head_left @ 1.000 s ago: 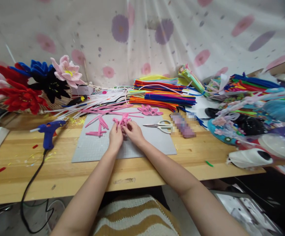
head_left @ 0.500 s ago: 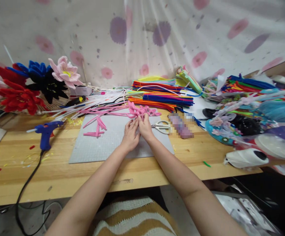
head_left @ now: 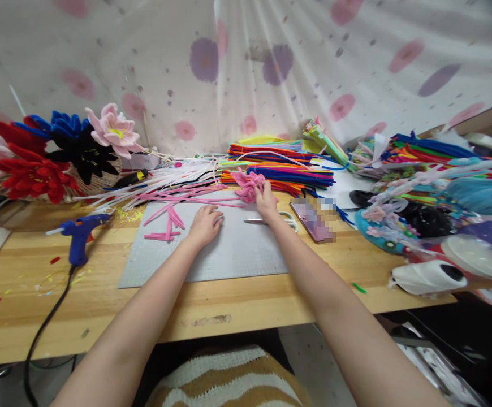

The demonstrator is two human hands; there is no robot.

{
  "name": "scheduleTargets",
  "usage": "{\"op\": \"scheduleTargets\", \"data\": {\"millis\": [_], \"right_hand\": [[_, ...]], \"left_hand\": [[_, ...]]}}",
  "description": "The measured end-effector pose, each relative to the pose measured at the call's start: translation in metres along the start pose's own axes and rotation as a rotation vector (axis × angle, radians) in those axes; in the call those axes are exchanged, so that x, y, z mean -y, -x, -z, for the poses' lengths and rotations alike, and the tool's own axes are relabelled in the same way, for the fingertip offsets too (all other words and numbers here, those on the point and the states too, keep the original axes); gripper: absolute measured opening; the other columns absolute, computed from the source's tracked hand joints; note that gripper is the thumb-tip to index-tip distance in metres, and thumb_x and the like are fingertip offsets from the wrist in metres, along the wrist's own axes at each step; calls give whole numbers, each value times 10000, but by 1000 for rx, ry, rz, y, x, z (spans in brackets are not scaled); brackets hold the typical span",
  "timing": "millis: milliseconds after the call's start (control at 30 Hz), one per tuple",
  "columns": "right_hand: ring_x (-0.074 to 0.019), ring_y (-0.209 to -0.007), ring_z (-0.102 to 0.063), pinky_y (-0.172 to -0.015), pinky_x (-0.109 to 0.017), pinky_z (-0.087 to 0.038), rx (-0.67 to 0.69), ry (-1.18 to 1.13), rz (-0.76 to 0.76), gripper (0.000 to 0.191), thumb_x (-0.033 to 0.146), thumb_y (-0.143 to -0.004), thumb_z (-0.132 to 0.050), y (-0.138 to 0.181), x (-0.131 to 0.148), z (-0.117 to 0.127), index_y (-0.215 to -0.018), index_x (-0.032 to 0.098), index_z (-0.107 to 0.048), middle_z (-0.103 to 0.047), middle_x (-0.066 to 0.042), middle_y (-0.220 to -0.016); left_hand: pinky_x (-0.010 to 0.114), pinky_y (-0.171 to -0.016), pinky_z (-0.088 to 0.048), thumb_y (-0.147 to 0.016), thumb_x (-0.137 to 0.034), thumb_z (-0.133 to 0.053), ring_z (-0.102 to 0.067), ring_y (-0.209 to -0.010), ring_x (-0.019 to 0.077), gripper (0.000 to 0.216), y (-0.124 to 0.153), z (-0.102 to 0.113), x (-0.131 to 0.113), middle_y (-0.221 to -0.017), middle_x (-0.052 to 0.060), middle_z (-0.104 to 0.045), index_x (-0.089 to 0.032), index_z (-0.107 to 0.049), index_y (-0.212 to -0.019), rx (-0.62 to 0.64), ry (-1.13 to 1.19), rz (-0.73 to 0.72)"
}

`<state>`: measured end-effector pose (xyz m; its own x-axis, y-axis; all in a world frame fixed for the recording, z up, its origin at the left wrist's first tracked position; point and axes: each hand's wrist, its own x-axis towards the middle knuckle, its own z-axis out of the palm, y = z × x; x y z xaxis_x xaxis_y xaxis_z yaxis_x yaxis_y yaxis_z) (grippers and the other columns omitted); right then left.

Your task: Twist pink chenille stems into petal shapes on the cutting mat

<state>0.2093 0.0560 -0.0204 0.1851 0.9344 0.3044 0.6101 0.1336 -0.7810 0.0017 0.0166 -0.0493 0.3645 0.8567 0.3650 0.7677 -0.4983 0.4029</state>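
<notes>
Right hand (head_left: pixel 268 204) pinches pink petals (head_left: pixel 246 186), left hand (head_left: pixel 206 225) over gray mat (head_left: pixel 237 257).

fuzzy pink petal cluster (head_left: pixel 246 185) in right fingers (head_left: pixel 265 195)

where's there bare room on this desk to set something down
Bare: the front of the gray mat, between left hand and right forearm, and the wooden table just below it. Crowded: the back, with pipe-cleaner bundles, and the right end, around the white spool.
</notes>
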Motion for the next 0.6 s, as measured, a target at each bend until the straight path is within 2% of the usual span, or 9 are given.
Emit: {"op": "scheduleTargets", "data": {"millis": [100,167,267,433,533,600], "right_hand": [[-162,-883,-527,-842,-315,-400,130,4,17,124,245,-833,-379,-4,-4,-13,-928,182,-426,-557,-85,-970],[-166,-921,-528,-862,-325,-397,190,14,15,119,230,-821,-400,-4,-4,-21,-920,177,-438,-563,-100,-1003],[-169,-946,-539,-868,-334,-401,244,28,-6,129,204,-819,-400,-7,-2,-29,-936,180,-449,-576,-116,-1040],[-165,-934,-553,-852,-343,-414,213,93,-27,109,247,-847,-391,-25,-7,-34,-925,208,-456,-605,-95,-1034],[-197,-907,-563,-837,-375,-415,196,179,-85,154,309,-840,-425,-34,-12,-33,-945,207,-472,-618,-101,-991],[-233,-930,-547,-844,-402,-405,170,233,-84,223,345,-809,-475,-35,-12,-31,-963,185,-487,-612,-127,-989]], "left_hand": [[465,-966,-357,-774,-219,-497,-457,-1129,274,230,-9,4,14,-1162,114,-559,-188,-658,-936,-45,-16,21],[454,-984,-341,-753,-187,-506,-443,-1157,269,286,-15,9,24,-1198,112,-544,-190,-633,-1008,-56,-29,25],[460,-1019,-295,-726,-159,-522,-415,-1206,270,365,-19,18,41,-1254,103,-519,-200,-601,-1080,-16,-105,53],[446,-957,-368,-778,-213,-469,-509,-1114,259,276,-14,28,62,-1176,103,-579,-210,-637,-998,117,-169,76],[452,-975,-352,-761,-198,-482,-489,-1140,261,281,-7,32,62,-1191,108,-566,-209,-637,-995,80,-130,88],[463,-1003,-321,-727,-176,-514,-450,-1181,265,319,-2,38,58,-1225,98,-540,-219,-624,-1023,-14,-80,90]]}}
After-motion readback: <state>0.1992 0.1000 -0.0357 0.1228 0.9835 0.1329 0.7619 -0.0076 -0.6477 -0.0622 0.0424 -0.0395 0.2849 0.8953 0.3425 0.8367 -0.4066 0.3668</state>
